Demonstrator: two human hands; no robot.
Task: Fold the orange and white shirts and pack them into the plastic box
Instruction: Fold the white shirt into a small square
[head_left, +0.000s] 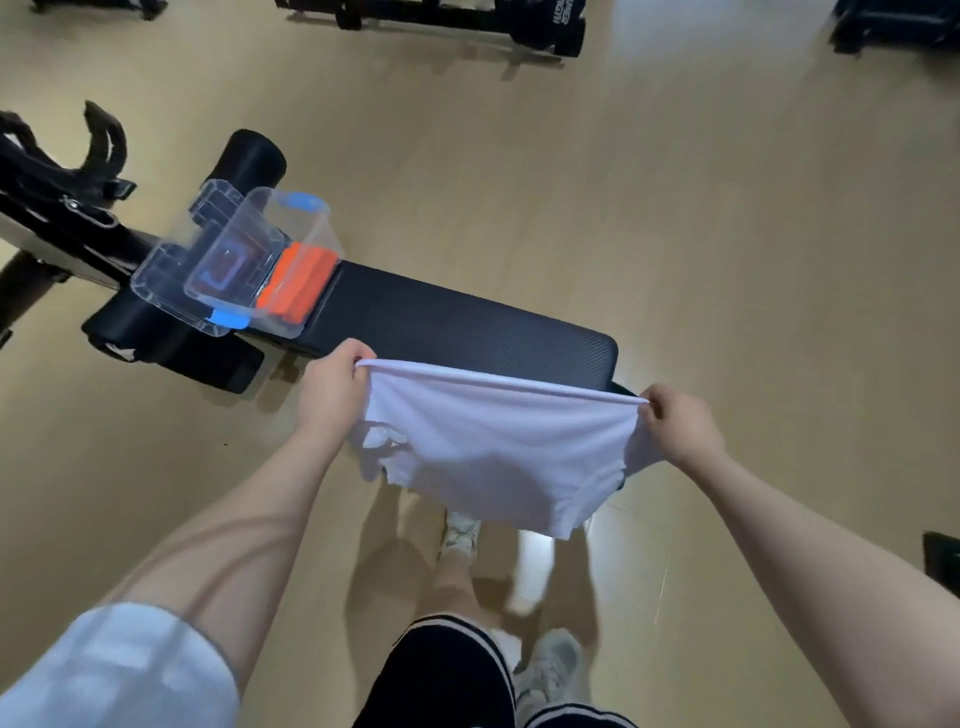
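Underfoot, the pale wooden floor (623, 182) fills most of the view, with dark gym equipment (467, 21) along its far edge. Across it runs a black padded bench, its tabletop (467, 322) stretching from the left toward the person's right side. At the far left end of that tabletop stands the clear plastic box (291, 249) with blue latches, and the folded orange shirt (298, 283) lies inside it. Beside the box, further left, rests its clear lid (176, 260), partly overlapping the box.

Nearer the camera, the white shirt (493, 447) hangs in the air over the near edge of the bench, stretched flat between both hands, its lower part drooping toward the floor. The left hand (332, 389) grips the shirt's upper left corner, fingers curled over the fabric edge. The right hand (680, 426) pinches the upper right corner, fingers closed round the cloth. Below the shirt the person's black shorts (447, 670) and light sneakers (550, 670) show, blurred.
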